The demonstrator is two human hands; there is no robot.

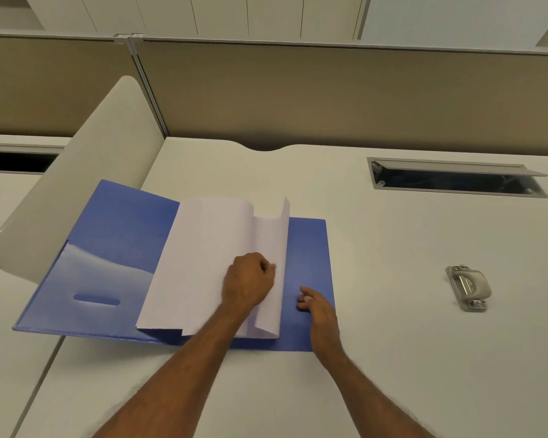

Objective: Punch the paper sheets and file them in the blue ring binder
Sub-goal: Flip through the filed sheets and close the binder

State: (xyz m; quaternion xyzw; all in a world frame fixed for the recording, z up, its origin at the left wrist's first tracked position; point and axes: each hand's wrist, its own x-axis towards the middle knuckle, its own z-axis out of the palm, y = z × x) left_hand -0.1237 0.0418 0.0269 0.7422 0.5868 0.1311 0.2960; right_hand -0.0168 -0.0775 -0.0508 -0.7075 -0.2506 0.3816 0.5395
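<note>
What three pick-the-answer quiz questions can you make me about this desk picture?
1. What colour is the binder? A. red B. blue C. green
2. Where is the hole punch? A. on the binder B. on the desk, right of the binder C. in a hand
3. The binder is: A. open B. shut C. standing upright

Answers: B, both covers are blue; B, the punch sits alone on the desk, apart from the binder; A, the paper sheets lie between its spread covers.

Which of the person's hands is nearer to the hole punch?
Right. The right hand rests on the blue binder, left of the hole punch; the left hand lies farther left, holding the paper sheets.
</note>
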